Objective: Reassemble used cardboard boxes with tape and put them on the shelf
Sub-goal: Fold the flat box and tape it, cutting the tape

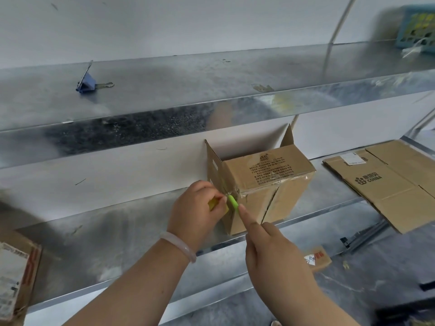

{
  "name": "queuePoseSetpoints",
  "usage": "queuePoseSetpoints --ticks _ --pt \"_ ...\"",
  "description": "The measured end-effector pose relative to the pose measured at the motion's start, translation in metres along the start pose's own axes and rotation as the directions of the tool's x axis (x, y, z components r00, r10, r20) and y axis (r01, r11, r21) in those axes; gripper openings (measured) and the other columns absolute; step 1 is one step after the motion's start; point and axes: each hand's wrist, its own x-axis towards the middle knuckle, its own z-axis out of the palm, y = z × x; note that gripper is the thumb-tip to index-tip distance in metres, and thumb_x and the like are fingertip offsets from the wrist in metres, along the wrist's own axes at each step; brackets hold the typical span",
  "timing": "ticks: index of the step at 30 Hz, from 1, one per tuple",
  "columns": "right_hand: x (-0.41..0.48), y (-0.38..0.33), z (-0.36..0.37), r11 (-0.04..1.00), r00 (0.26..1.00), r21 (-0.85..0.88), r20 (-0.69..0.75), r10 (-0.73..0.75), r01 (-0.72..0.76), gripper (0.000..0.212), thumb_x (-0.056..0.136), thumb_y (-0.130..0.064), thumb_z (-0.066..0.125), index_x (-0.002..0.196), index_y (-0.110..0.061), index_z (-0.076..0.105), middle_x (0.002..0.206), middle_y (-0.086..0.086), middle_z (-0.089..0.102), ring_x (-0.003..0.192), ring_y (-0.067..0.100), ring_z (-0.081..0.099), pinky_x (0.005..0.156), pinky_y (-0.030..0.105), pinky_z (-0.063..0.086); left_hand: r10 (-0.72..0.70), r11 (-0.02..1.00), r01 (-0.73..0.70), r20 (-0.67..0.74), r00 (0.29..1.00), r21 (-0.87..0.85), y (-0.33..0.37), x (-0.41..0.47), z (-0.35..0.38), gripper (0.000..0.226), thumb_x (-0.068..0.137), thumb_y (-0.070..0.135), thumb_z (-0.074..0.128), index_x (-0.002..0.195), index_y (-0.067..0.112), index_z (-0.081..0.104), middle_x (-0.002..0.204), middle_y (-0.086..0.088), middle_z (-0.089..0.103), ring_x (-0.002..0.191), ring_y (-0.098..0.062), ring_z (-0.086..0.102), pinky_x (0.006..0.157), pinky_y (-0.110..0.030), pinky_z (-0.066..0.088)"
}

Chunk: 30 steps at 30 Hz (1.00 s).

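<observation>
Box (pixel 266 184) is sitting on the lower shelf (pixel 117 220), seam partly taped. Your left hand (pixel 197 208) is pinching a yellowish strip (pixel 213 203), probably tape, at its corner. Your right hand (pixel 270 245) is gripping a green cutter (pixel 232 201). Flattened cardboard (pixel 388 180) is waiting beside it, unassembled.

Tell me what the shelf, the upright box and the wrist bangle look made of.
The shelf looks like galvanised sheet metal: grey, mottled, dimly reflective. The box is matt brown cardboard, creased, probably corrugated, with glossy clear tape wrinkled over its seam. The bangle is pale, smooth and translucent: jade, glass or resin, I cannot tell.
</observation>
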Motion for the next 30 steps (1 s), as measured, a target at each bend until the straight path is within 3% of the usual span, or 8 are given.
queuePoseSetpoints --ticks 4,7,10,14,18,23,26,30 --pt "0.001 0.003 0.000 1.000 0.999 0.009 0.030 0.027 -0.028 0.066 0.104 -0.023 0.035 0.154 -0.043 -0.003 0.094 -0.007 0.036 0.063 0.015 0.040 0.049 0.022 0.031 -0.007 1.000 0.007 -0.006 1.000 -0.014 0.000 0.002 -0.001 0.011 0.087 0.027 0.069 0.083 0.018 0.073 0.090 0.008 0.060 0.081 -0.005 0.051 0.067 -0.008 0.032" --pt "0.004 0.001 -0.001 0.997 0.994 0.008 0.082 0.078 -0.079 0.067 0.105 -0.024 0.030 0.150 -0.043 -0.015 0.097 -0.006 0.036 0.075 0.015 0.047 0.062 0.024 0.041 -0.004 1.000 0.004 0.003 1.000 -0.031 0.002 0.000 0.000 0.011 0.086 0.027 0.070 0.084 0.018 0.074 0.090 0.006 0.060 0.081 -0.007 0.053 0.068 -0.007 0.031" --pt "0.004 -0.002 -0.003 0.995 0.986 -0.034 0.141 0.093 -0.089 0.069 0.105 -0.021 0.031 0.147 -0.042 -0.020 0.099 -0.006 0.036 0.082 0.016 0.053 0.068 0.026 0.045 -0.002 1.000 0.002 0.005 1.000 -0.020 0.002 0.002 0.002 0.009 0.086 0.027 0.070 0.084 0.019 0.074 0.090 0.008 0.059 0.081 -0.005 0.050 0.066 -0.010 0.032" --pt "0.006 0.003 -0.001 0.993 0.981 -0.072 0.167 0.100 -0.089 0.070 0.105 -0.019 0.031 0.152 -0.041 -0.017 0.102 -0.008 0.034 0.070 0.013 0.044 0.053 0.021 0.033 0.012 1.000 -0.012 0.000 1.000 -0.023 0.002 0.003 0.002 0.006 0.084 0.024 0.072 0.081 0.018 0.074 0.087 0.011 0.055 0.078 -0.005 0.049 0.065 -0.008 0.031" --pt "0.012 0.006 0.003 0.989 0.981 -0.116 0.160 0.106 -0.088 0.071 0.104 -0.017 0.031 0.154 -0.038 -0.015 0.098 -0.005 0.033 0.072 0.015 0.044 0.056 0.022 0.034 -0.012 1.000 0.011 -0.001 1.000 -0.028 0.000 0.005 0.004 0.008 0.085 0.025 0.071 0.083 0.018 0.075 0.089 0.010 0.057 0.079 -0.004 0.048 0.066 -0.007 0.031" --pt "0.004 0.015 0.010 0.990 0.986 -0.105 0.129 0.106 -0.093 0.080 0.095 -0.011 0.052 0.154 -0.034 0.003 0.086 -0.007 0.036 0.047 0.012 0.029 0.039 0.019 0.019 -0.021 0.999 0.021 -0.003 1.000 -0.041 -0.008 0.010 0.003 0.009 0.084 0.026 0.071 0.083 0.018 0.075 0.090 0.006 0.062 0.081 -0.008 0.054 0.068 -0.013 0.038" --pt "0.003 0.024 0.011 0.993 0.992 -0.116 0.117 0.049 -0.035 0.074 0.103 -0.016 0.034 0.142 -0.036 -0.026 0.097 -0.007 0.033 0.064 0.016 0.042 0.053 0.022 0.036 -0.030 0.997 0.031 0.015 0.999 -0.072 -0.008 0.008 0.005 0.009 0.086 0.024 0.071 0.083 0.017 0.075 0.089 0.006 0.063 0.082 -0.009 0.055 0.070 -0.016 0.039" --pt "0.009 0.032 0.011 0.993 0.993 -0.115 0.115 0.037 -0.024 0.078 0.102 -0.019 0.045 0.156 -0.036 -0.009 0.109 -0.006 0.048 0.067 0.014 0.043 0.052 0.019 0.033 -0.079 0.992 0.075 -0.038 0.996 -0.101 -0.027 0.010 -0.002 0.006 0.085 0.020 0.072 0.080 0.018 0.073 0.086 0.006 0.064 0.084 -0.010 0.057 0.073 -0.010 0.036"
